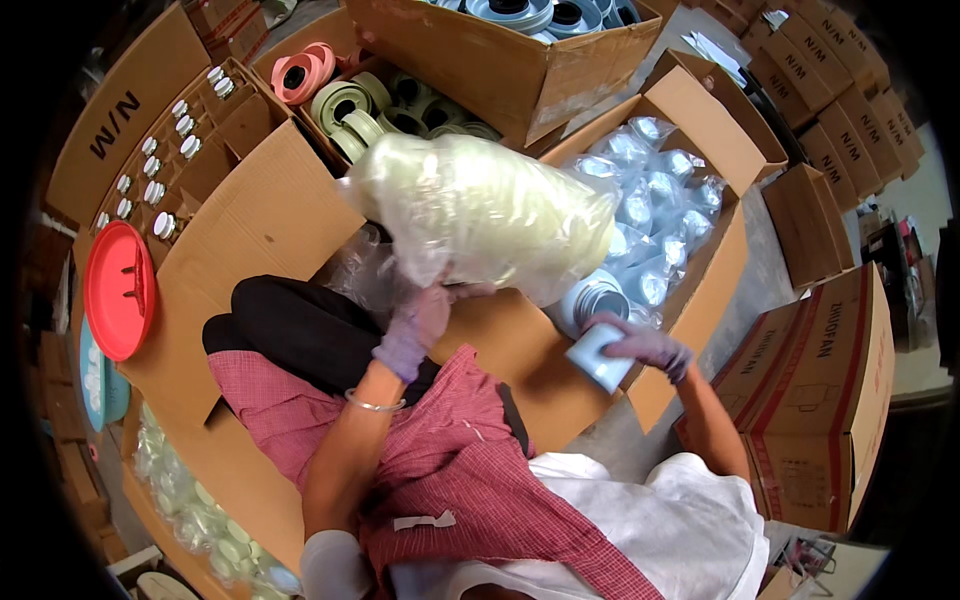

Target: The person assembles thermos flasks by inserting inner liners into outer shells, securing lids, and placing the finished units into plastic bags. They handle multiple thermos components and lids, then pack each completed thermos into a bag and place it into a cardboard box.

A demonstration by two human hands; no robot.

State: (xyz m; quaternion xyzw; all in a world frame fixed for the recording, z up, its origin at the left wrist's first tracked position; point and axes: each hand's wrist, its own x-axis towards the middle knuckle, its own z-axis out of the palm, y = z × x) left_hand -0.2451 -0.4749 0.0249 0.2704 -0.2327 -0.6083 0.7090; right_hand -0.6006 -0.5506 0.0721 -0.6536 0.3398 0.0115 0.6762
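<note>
A long stack of pale yellow-green round pieces in a clear plastic bag lies across the middle, slanting down to the right. My left hand, in a purple glove, is closed on the bag's lower side; its fingertips are blurred and partly hidden. In my right hand, also gloved, is a light blue cup-shaped piece, tilted, with the fingers around its right side. Just beyond it sits a light blue jar with a threaded mouth, at the near end of a carton of bagged blue jars.
Behind stand open cartons with blue rings, green rings and a coral ring. On the left are a divided carton of white-capped bottles and a red basin. Sealed cartons stand at right.
</note>
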